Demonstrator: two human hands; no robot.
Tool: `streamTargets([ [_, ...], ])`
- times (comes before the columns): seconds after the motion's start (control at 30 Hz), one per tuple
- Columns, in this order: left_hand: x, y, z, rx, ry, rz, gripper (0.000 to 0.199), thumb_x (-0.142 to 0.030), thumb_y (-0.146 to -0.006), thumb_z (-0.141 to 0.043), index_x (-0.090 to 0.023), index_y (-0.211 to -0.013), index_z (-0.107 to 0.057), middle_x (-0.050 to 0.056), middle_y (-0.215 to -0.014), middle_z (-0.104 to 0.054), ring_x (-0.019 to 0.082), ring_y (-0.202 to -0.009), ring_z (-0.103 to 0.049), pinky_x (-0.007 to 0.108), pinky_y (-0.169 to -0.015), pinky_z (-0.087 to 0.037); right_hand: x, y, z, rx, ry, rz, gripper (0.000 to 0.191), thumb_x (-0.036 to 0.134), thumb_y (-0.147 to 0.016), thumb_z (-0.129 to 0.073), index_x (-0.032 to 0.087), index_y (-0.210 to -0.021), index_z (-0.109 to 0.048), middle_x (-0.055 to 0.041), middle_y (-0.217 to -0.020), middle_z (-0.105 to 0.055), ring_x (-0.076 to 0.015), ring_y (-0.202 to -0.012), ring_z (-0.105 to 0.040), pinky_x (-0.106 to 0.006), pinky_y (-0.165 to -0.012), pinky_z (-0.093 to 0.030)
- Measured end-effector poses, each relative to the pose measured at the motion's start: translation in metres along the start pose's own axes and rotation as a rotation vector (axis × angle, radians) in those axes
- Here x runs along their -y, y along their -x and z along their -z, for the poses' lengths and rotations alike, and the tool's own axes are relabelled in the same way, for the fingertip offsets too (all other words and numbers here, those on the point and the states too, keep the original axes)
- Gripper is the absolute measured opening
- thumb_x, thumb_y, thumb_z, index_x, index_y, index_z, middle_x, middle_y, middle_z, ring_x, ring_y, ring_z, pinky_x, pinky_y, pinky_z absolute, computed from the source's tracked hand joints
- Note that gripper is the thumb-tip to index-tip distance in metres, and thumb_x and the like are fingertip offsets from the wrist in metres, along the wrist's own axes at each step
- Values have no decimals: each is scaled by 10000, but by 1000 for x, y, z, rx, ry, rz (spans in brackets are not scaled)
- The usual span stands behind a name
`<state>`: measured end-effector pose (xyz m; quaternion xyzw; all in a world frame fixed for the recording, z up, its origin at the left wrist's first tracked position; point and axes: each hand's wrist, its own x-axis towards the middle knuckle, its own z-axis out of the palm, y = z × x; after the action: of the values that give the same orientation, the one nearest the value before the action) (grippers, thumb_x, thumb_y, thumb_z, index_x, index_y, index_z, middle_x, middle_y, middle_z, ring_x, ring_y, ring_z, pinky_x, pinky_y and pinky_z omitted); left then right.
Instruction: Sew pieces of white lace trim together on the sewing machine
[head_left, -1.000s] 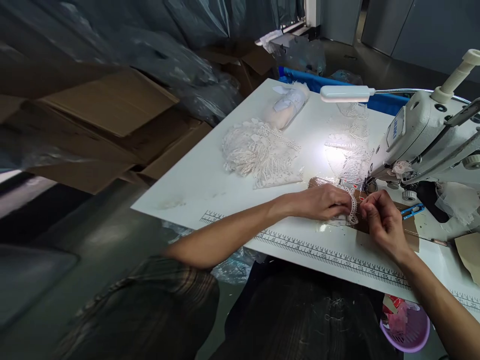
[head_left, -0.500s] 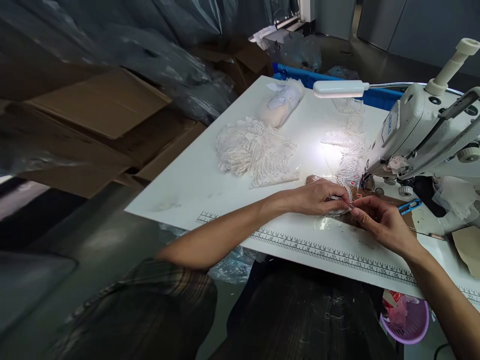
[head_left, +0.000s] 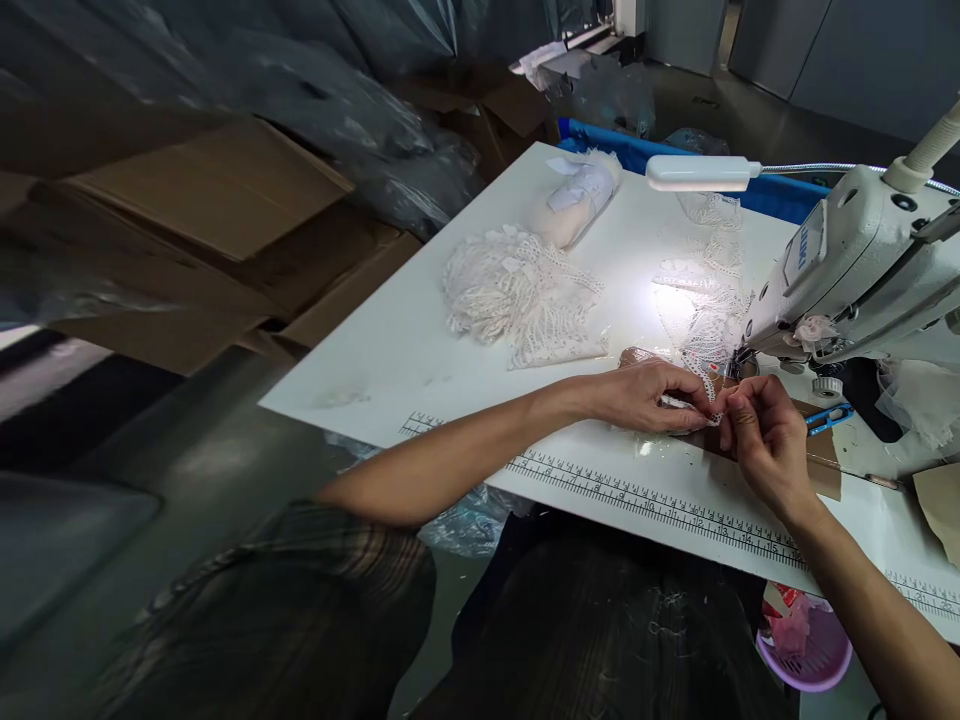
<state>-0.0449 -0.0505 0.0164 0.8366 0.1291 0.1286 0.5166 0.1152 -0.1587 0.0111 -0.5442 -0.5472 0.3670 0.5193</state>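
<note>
My left hand (head_left: 651, 397) pinches the edge of a white lace piece (head_left: 706, 340) just in front of the needle area of a white sewing machine (head_left: 847, 250). Close against it, my right hand (head_left: 765, 430) has its thumb and forefinger pressed together near the same lace edge; what lies between those fingertips is too small to make out. The lace runs back from my fingers beside the presser foot. A heap of white lace (head_left: 502, 285) lies on the white table (head_left: 390, 370), left of the machine.
Behind the heap is a wrapped bundle (head_left: 577, 200). A lamp (head_left: 701, 173) hangs over the lace. Blue thread snips (head_left: 829, 418) lie right of my right hand. A printed ruler (head_left: 645, 500) follows the front edge. Below stands a purple basket (head_left: 817, 655); cardboard boxes (head_left: 217, 190) are at left.
My right hand has turned more upright, its fingers curled closer together beside the lace edge. My left hand still pinches the lace. The whole view has shifted slightly.
</note>
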Motion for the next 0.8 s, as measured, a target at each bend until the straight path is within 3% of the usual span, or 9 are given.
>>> streamTargets([
  [0.17,-2,0,0,22,28,24,111,-165,-858,-625,-178,-931,-708,13,-918,-726,103,-857,-661,235,-797,-515,1,2,4,-4,6,-21,293,487,-941,-524,241,-805,-443,58,-642,-479,-71,-486,-428,-227,-464,-404],
  [0.3,-2,0,-1,18,18,36,99,-175,-863,-617,-165,-914,-702,15,-889,-717,96,-825,-648,231,-782,-503,6,1,22,118,107,-116,342,572,-902,-546,237,-952,-500,34,-706,-513,-101,-569,-492,-248,-502,-435],
  [0.4,0,-1,-1,26,20,24,94,-188,-861,-621,-159,-904,-699,18,-880,-712,92,-804,-637,220,-758,-491,9,0,34,243,231,-190,504,614,-796,-662,206,-1078,-566,4,-758,-561,-118,-621,-516,-265,-539,-447],
  [0.5,2,-2,-1,20,15,23,95,-204,-857,-626,-166,-898,-702,13,-862,-708,87,-784,-628,211,-744,-479,9,-2,38,327,301,-266,526,651,-755,-675,188,-1001,-632,-4,-717,-578,-115,-596,-478,-262,-519,-406],
  [0.63,2,-1,-1,23,18,48,102,-225,-853,-619,-180,-882,-707,5,-843,-706,90,-789,-629,213,-750,-471,2,-4,36,313,308,-274,492,683,-787,-602,191,-772,-600,1,-653,-554,-101,-557,-417,-254,-493,-349],
  [0.8,1,-1,-2,16,40,17,135,-261,-849,-621,-177,-914,-704,18,-885,-707,110,-830,-630,237,-776,-473,1,-3,25,222,211,-184,383,596,-877,-540,217,-822,-518,24,-638,-511,-108,-545,-443,-257,-499,-382],
])
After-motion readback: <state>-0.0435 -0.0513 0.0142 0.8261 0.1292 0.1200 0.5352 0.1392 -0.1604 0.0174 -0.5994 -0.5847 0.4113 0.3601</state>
